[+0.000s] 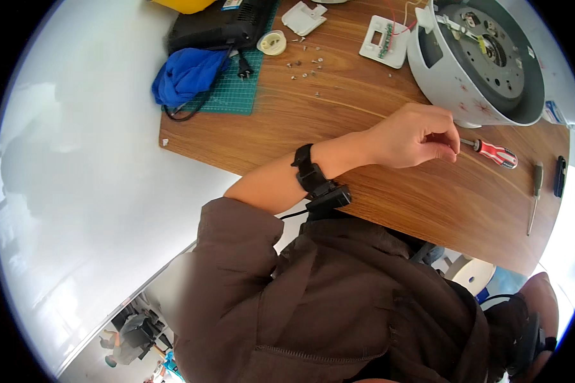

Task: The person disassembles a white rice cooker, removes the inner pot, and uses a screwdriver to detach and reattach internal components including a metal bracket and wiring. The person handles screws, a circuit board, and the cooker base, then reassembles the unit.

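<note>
Closed around the metal shaft of a screwdriver is the grip of the left hand, the fingers curled and the thumb pressed against them. Its red and white handle is seen lying on the bench, pointing toward the right edge, with the shaft hidden inside the fist. A black band with a small black device is worn on the wrist of that hand, and the brown sleeve is pushed up above the elbow. The right hand is seen only in part at the lower right, below the near edge of the bench; whether it is open or closed cannot be told.

Just beyond the knuckles, toward the far right corner of the bench, a round white appliance is turned so that its grey underside plate faces up, with wires led out of it to a small white circuit panel. Near the right edge, a second slim screwdriver and a black tool are laid well apart from the grip. Loose screws are scattered toward the far middle. At the far left corner a green cutting mat is placed, on which a blue cloth, a black device and a plug lead are set.
</note>
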The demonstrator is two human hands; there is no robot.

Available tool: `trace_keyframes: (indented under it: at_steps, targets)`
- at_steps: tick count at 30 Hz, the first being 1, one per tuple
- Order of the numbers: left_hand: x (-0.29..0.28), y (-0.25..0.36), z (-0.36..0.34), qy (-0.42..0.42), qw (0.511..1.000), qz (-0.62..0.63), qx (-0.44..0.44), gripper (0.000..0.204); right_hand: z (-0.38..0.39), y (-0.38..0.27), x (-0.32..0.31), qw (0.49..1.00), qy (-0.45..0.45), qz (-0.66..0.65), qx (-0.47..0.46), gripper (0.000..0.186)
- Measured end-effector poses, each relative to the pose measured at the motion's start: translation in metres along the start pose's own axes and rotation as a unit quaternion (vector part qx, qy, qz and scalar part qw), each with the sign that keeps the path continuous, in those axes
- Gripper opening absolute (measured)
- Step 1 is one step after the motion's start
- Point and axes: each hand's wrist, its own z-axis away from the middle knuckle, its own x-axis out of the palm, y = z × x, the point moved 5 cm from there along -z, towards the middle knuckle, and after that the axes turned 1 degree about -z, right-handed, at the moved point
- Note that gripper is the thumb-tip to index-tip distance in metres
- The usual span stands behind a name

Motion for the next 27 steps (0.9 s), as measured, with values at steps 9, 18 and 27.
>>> trace_keyframes:
  at_steps: [9, 18, 27]
  targets:
    - [0.003, -0.001, 0.0, 0.001, 1.0, 0.008, -0.009, 0.008, 0.002, 0.005, -0.003, 1.0, -0.004, 0.001, 0.01, 0.017]
    - [0.007, -0.004, -0.006, -0.005, 1.0, -0.008, 0.015, 0.01, 0.004, 0.012, -0.012, 1.0, -0.005, 0.01, 0.017, 0.018]
    - [0.003, -0.002, 0.0, 0.0, 1.0, 0.01, -0.006, 0.011, 0.013, 0.019, -0.024, 1.0, -0.006, 0.011, 0.023, 0.02]
